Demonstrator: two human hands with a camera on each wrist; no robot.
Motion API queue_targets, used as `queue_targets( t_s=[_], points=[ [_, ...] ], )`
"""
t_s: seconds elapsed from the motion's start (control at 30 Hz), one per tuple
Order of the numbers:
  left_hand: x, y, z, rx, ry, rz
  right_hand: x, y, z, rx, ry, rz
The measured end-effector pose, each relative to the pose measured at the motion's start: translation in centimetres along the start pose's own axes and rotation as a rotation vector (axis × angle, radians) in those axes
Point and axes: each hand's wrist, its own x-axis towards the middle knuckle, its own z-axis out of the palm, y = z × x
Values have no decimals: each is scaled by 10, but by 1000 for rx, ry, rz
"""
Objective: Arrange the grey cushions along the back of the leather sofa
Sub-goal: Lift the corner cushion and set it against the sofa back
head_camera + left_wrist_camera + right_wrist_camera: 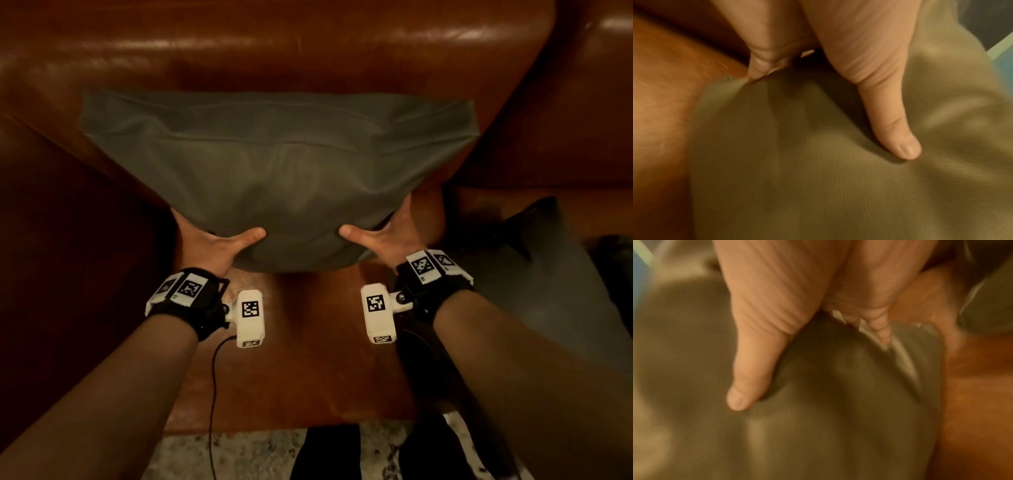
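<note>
both hands on one grey cushion (277,171), held at its near edge over the leather sofa (308,51) seat, far edge against the backrest. left hand (212,245) grips the lower-left corner, thumb on top, fingers underneath. right hand (383,236) mirrors it at the lower-right. second grey cushion (534,274) lies on the seat to the right.

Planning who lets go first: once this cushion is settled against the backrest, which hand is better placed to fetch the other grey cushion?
Probably the right hand: the second grey cushion lies on the seat just beside it, while the left hand grips the held cushion on the far side.
</note>
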Motion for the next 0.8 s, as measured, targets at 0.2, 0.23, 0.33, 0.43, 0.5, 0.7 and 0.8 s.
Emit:
queue_targets(
  t_s=[0.2, 0.23, 0.33, 0.43, 0.5, 0.7, 0.8],
  points=[
    [-38, 4, -3, -52, 31, -82, -21, 1, -54, 22, -169, 92],
    [-45, 6, -1, -75, 36, -101, -26, 2, -65, -13, -155, 131],
    [-69, 11, 8, -102, 44, -144, -45, 5, -101, -107, -57, 215],
    [-92, 4, 24, -83, 76, -175, -64, 19, -140, -167, -9, 216],
    [-113, 3, 39, -38, 91, -191, -78, 30, -168, -161, -3, 229],
    [-191, 10, 95, 181, -14, -368, -127, 61, -260, -124, 62, 242],
    [-232, 11, 133, 236, -164, -499, -147, 77, -312, -129, 66, 242]
  ],
)
